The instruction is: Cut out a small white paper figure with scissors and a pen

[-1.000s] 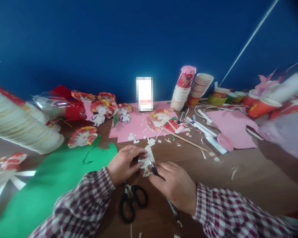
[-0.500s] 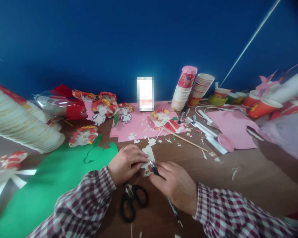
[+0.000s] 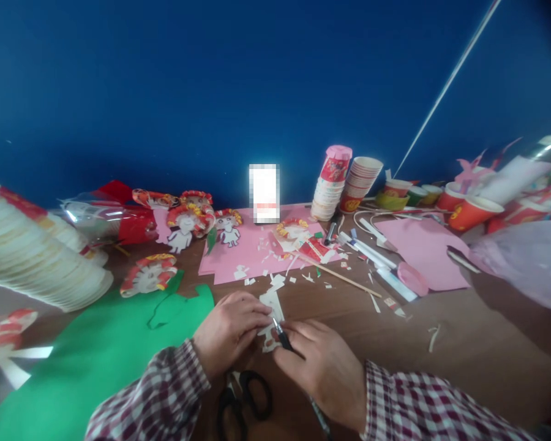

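On the brown table, a small piece of white paper with cut-out openings lies between my hands. The closed fingers of my left hand press its left side down. My right hand grips a slim, pen-shaped craft knife with a black grip and silver tip. That tip touches or hovers just over the paper near my left fingertips; I cannot tell which. Black-handled scissors lie below my left hand, their blades partly hidden beneath it.
Green paper spreads at left beside stacked paper cups. Pink sheets with scraps and paper figures lie ahead, before a blurred-out upright phone-like object. More cup stacks, a wooden stick and another pink sheet are rightward.
The whole scene sits lower in the picture, as my head has tilted up slightly. Both hands keep nearly the same hold on the paper and the craft knife.
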Tool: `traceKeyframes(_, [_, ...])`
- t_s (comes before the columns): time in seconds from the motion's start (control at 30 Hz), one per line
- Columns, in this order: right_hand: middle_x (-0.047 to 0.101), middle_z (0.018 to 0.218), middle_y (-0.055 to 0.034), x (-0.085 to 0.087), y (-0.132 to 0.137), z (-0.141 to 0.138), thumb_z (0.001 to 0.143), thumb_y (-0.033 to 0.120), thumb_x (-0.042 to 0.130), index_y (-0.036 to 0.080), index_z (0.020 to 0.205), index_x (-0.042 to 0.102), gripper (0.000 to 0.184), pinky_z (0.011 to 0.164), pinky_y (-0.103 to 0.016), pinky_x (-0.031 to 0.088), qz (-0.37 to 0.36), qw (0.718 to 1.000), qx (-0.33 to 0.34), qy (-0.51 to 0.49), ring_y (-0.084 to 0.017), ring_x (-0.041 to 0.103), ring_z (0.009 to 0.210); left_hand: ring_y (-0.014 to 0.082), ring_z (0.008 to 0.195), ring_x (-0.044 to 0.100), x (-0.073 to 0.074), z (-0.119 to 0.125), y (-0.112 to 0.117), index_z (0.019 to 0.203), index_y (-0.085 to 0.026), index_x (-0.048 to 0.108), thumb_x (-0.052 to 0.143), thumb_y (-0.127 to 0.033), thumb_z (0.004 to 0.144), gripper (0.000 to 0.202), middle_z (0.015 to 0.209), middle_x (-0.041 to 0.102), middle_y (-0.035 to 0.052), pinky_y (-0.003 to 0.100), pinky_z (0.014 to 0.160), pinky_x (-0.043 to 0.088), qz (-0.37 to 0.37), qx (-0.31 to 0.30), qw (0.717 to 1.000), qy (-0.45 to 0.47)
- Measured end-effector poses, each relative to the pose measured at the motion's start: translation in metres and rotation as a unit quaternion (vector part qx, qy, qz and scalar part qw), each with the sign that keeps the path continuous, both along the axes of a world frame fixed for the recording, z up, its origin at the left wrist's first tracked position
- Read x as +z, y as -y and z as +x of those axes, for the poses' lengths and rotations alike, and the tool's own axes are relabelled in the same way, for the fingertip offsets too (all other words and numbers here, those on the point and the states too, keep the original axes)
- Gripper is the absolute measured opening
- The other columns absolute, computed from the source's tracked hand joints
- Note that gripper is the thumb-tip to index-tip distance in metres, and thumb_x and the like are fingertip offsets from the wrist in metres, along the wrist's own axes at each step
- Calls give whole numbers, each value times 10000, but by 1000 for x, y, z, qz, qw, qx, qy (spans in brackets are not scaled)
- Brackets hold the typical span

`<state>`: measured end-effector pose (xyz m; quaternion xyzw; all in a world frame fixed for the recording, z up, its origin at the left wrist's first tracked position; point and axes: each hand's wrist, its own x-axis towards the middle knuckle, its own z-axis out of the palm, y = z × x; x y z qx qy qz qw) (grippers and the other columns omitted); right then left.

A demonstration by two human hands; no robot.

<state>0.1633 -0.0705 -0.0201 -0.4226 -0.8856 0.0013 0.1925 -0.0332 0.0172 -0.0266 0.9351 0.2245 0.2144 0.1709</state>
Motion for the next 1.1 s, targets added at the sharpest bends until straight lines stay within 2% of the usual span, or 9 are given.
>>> traceKeyframes(0.2, [630, 1015, -73, -1, 0, 1, 876, 164, 510, 182, 933, 600, 109, 851, -347, 438, -7, 1000, -3, 5, -200, 523, 1046, 206, 984, 532, -2, 0, 1, 983, -236, 644, 461, -118, 806, 280, 1081, 628, 63, 402, 842, 432, 19, 20, 1000, -5])
traceKeyframes(0.33, [636, 1003, -83, 0, 0, 1, 886, 172, 495, 181, 936, 606, 122, 852, -347, 443, -2, 1000, 0, 6, -198, 527, 1050, 210, 1002, 526, 1, 2, 2, 961, -221, 640, 432, -117, 819, 273, 1052, 641, 68, 413, 864, 422, 32, 6, 999, 2])
traceKeyframes(0.47, [629, 1042, -82, 1, 0, 1, 886, 177, 495, 183, 951, 601, 125, 871, -359, 440, -14, 1000, 4, 5, -204, 517, 1077, 195, 1001, 533, 3, 3, 1, 975, -209, 625, 432, -117, 821, 263, 1039, 647, 64, 388, 873, 419, 10, -14, 1000, -11])
traceKeyframes(0.6, [638, 1032, -67, 7, -4, 8, 883, 143, 462, 191, 1044, 570, 200, 868, -336, 460, -62, 993, 6, -102, -180, 557, 1021, 193, 991, 533, 4, 3, 1, 971, -222, 639, 456, -123, 808, 264, 1031, 649, 52, 381, 872, 422, 1, -8, 1000, -18])
traceKeyframes(0.7, [641, 1021, -80, 12, -10, 17, 909, 150, 375, 177, 1120, 535, 266, 851, -324, 485, -78, 964, -46, -250, -165, 595, 963, 190, 981, 538, 5, 3, 1, 965, -225, 650, 439, -127, 814, 278, 1021, 650, 58, 373, 866, 430, 2, -7, 1000, -12])
traceKeyframes(0.8, [670, 904, -63, 14, -18, 23, 941, 226, 342, 174, 1154, 501, 271, 727, -276, 533, -156, 910, -95, -373, -140, 642, 799, 199, 990, 534, 5, 3, 1, 986, -221, 647, 446, -125, 802, 289, 1028, 643, 68, 383, 873, 429, 2, -11, 1000, -7])
traceKeyframes(0.87, [654, 742, -24, 12, -23, 24, 946, 278, 344, 171, 1186, 478, 295, 603, -236, 535, -209, 876, -95, -425, -115, 621, 631, 208, 993, 529, 4, 2, 1, 982, -223, 647, 456, -129, 794, 284, 1031, 640, 69, 397, 879, 425, 3, -13, 1000, -5])
traceKeyframes(0.93, [609, 670, -1, 8, -28, 25, 935, 327, 371, 168, 1146, 515, 300, 539, -213, 515, -235, 853, -85, -458, -98, 578, 559, 214, 996, 525, 3, 2, 1, 970, -229, 649, 461, -131, 791, 277, 1036, 639, 66, 409, 881, 420, 5, -10, 1000, -2])
traceKeyframes(1.1, [559, 631, 7, 3, -36, 24, 907, 373, 421, 155, 924, 616, 294, 496, -189, 469, -280, 844, -111, -444, -89, 545, 542, 208, 982, 526, 0, 2, 2, 934, -244, 660, 484, -150, 803, 238, 1038, 641, 46, 396, 865, 423, 7, 2, 1000, -4])
